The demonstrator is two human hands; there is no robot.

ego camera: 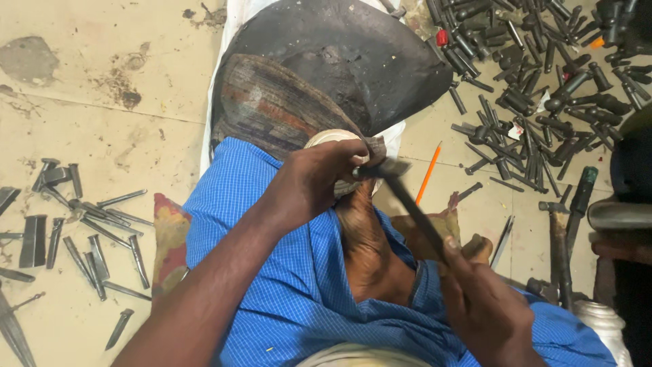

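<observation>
My left hand (318,178) grips a small pale round object (331,138) and presses it against a worn wooden block (272,102). The far end of a long dark metal tool (414,211) meets the pale object next to my left fingers. My right hand (483,307) holds this tool by its near end, low in the picture. A bare foot (363,234) lies under the tool, between my two hands. I sit on the floor in a blue checked cloth (299,285).
A big dark rounded slab (353,54) lies beyond the block. Several metal chisels (88,238) are scattered on the floor at left. A heap of dark punches and tools (536,81) fills the upper right. An orange pencil (428,173) and a hammer (558,245) lie at right.
</observation>
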